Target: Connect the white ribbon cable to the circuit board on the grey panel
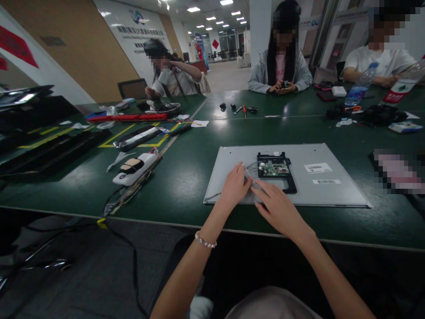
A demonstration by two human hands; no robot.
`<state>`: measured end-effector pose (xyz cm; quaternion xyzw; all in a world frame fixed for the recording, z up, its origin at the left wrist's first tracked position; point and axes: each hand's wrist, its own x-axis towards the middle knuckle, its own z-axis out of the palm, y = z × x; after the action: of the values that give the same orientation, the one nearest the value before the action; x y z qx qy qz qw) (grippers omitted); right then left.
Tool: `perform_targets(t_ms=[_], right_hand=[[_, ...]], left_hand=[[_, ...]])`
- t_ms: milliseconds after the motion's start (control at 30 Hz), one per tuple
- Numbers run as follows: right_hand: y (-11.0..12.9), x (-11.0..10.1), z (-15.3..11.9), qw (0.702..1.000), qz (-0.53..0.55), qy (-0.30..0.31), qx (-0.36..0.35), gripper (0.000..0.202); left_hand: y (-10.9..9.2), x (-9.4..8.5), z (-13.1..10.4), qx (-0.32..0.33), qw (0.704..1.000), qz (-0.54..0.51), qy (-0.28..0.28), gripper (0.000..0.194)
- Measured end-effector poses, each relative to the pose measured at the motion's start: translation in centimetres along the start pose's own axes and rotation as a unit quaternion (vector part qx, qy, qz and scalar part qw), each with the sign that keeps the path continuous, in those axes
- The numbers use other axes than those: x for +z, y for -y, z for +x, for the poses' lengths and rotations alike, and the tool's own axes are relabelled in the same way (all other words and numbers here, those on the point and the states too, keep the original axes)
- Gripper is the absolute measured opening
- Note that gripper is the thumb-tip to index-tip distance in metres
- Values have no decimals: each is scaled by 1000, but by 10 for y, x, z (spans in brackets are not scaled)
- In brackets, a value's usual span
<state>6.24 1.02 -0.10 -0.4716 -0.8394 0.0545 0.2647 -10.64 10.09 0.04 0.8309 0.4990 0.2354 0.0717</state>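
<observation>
A flat silver-grey display panel lies face down on the table in front of me. On it sits a black bracket frame carrying a green circuit board, with thin grey cables running leftward from it. My left hand is over the panel left of the bracket, thumb and fingers bent around a small greyish piece too unclear to name. Beside it, my right hand reaches over the panel's near edge, fingers stretched out and apart, fingertips close to that same piece.
At left are a white power strip with cables and black strip-shaped parts. Small tools, including an orange-handled screwdriver, lie farther back. A phone and bottles are at right. Several people sit across the table.
</observation>
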Motion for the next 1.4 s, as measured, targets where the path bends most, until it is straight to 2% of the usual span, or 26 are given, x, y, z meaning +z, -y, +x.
perform_targets(t_ms=[133, 233, 333, 433, 500, 567, 767, 967, 1067, 1167, 1300, 1400], right_hand=[[-16, -18, -12, 999, 1, -38, 24, 42], [-54, -41, -32, 996, -27, -64, 64, 42], [-108, -63, -61, 992, -81, -42, 92, 48], [-159, -74, -91, 976, -166, 9, 142, 55], [-182, -74, -106, 964, -199, 40, 173, 58], [-193, -71, -116, 960, -203, 59, 184, 59], [-190, -66, -117, 959, -211, 80, 173, 62], [-170, -72, -106, 970, -202, 103, 87, 68], [-158, -71, -95, 973, -191, 110, 66, 72], [-145, -66, -80, 975, -184, 116, 38, 74], [-130, -55, -53, 978, -151, 146, -12, 76], [-120, -44, -27, 978, -113, 172, -35, 76]], left_hand=[[3, 3, 1, 14, 999, -13, -37, 25], [4, 2, 1, 19, 998, -8, -61, 30], [3, 0, 1, 16, 996, 2, -88, 33], [3, -1, 1, 13, 995, 12, -101, 33], [2, -2, 1, 12, 994, 17, -107, 32], [2, -2, 1, 9, 993, 21, -115, 31], [0, -9, 2, 7, 991, 27, -132, 30], [-1, -22, -4, 1, 987, 36, -155, 33], [-4, -25, -17, -23, 986, 60, -157, 34], [-12, -25, -41, -73, 982, 91, -151, 36], [-24, -22, -71, -115, 972, 108, -172, 39], [-31, -20, -80, -134, 966, 126, -183, 37]])
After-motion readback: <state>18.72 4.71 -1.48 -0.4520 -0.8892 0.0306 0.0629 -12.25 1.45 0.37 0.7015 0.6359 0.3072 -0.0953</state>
